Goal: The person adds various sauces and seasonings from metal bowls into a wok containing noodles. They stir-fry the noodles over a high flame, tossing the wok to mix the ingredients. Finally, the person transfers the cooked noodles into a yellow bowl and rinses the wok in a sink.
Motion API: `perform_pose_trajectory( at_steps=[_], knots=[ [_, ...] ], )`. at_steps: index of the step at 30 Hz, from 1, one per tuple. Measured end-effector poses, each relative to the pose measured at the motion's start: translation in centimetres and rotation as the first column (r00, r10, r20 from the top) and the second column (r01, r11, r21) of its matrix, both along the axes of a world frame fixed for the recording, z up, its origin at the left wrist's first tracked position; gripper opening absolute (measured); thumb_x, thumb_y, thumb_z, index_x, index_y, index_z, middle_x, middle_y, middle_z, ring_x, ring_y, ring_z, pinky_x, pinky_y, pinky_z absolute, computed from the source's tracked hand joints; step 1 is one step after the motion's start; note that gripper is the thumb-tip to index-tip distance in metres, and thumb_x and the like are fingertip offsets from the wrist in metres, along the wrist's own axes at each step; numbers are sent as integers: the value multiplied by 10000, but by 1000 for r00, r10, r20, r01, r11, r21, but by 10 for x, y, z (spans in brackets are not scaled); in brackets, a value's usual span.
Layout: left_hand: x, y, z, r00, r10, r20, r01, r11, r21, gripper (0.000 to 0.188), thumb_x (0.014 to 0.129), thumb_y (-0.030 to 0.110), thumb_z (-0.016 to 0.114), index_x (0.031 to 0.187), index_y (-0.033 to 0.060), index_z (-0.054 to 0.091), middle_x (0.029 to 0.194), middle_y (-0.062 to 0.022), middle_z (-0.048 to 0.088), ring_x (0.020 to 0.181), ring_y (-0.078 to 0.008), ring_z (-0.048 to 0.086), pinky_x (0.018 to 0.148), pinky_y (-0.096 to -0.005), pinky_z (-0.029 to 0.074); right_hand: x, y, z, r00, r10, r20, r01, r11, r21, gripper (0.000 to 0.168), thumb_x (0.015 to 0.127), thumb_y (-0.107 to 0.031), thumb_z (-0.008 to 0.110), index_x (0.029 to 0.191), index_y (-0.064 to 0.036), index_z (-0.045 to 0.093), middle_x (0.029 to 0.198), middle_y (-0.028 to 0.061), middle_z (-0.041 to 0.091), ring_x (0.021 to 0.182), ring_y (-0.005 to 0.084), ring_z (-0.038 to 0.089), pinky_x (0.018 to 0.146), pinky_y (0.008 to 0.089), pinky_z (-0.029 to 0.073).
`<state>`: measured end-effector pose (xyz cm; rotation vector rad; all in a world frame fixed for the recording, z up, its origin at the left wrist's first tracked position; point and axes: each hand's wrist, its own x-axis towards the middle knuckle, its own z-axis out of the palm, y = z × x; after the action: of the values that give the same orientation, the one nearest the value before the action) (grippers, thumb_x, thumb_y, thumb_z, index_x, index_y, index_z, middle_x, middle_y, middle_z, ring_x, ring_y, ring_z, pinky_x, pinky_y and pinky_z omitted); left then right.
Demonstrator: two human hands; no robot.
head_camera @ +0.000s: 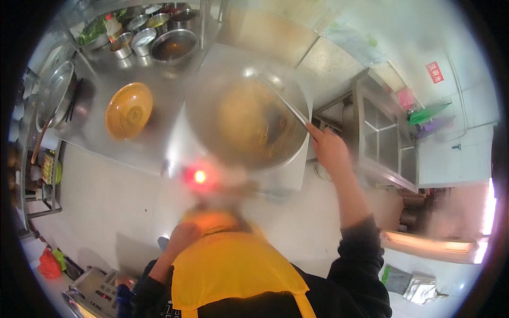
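My right hand (pixel 330 145) grips the long metal handle (pixel 292 109) of a cooking utensil, whose working end is blurred by steam over the wok. The large wok (pixel 203 135) holds a yellowish food (pixel 242 115) that looks like noodles, partly hidden by vapour. Low in front of my yellow apron (pixel 238 270) is my left hand (pixel 189 234); its fingers are hidden, so what it holds cannot be told. A bright red light (pixel 200 176) glows at the front of the stove. Left of the wok, an orange bowl (pixel 133 113) sits on the steel counter (pixel 119 155).
Several metal pots (pixel 143 39) and a wide basin of dark liquid (pixel 174 45) stand at the back left. A large metal bowl (pixel 55 95) is at far left. A steel sink (pixel 377 131) stands right. At lower left, another person's hand (pixel 126 280) is near a machine (pixel 93 288).
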<state>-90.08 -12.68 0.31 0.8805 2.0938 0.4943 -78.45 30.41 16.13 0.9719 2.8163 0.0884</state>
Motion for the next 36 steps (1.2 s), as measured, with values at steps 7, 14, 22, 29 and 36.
perform_pose_trajectory(
  at_steps=[7, 14, 22, 29, 36],
  knots=[
    [-27, -6, -17, 992, 31, 119, -28, 999, -26, 230, 830, 241, 571, 847, 25, 649, 768, -181, 643, 728, -335, 630, 660, -411, 498, 76, -24, -45, 905, -318, 282, 343, 938, -43, 525, 903, -60, 423, 1382, -275, 399, 991, 156, 574, 894, 347, 602, 768, 440, 507],
    [-37, 6, -35, 993, -100, 65, 96, 993, 71, 234, 822, 240, 570, 803, 13, 622, 768, -205, 620, 732, -376, 605, 650, -442, 486, 153, -142, 24, 731, -681, 40, 523, 522, -673, 494, 833, -94, 628, 1313, -145, 525, 671, 43, 520, 602, 129, 520, 586, 286, 463],
    [-26, 10, -41, 998, -63, 27, 59, 989, 134, 242, 830, 240, 548, 793, 8, 609, 761, -212, 614, 728, -394, 598, 642, -455, 482, 164, -117, 98, 970, -105, 219, 152, 965, -212, 482, 796, -60, 619, 1265, -154, 556, 826, 155, 641, 691, 292, 623, 642, 402, 495],
    [-9, 27, 4, 998, -51, -32, 53, 995, 78, 230, 838, 226, 537, 801, 16, 622, 770, -197, 629, 718, -368, 611, 642, -434, 480, 129, -75, 5, 957, -245, -157, 143, 866, -479, 473, 830, -162, 588, 1296, -155, 507, 888, 209, 620, 836, 385, 596, 722, 458, 472],
    [7, 6, 1, 992, 126, 24, -127, 989, 76, 230, 846, 217, 530, 798, 10, 617, 777, -191, 626, 711, -343, 603, 636, -404, 475, 121, -67, 7, 998, -53, 23, 57, 957, -284, 505, 834, -123, 563, 1324, -218, 481, 932, 186, 589, 887, 360, 593, 763, 449, 488]
  ],
)
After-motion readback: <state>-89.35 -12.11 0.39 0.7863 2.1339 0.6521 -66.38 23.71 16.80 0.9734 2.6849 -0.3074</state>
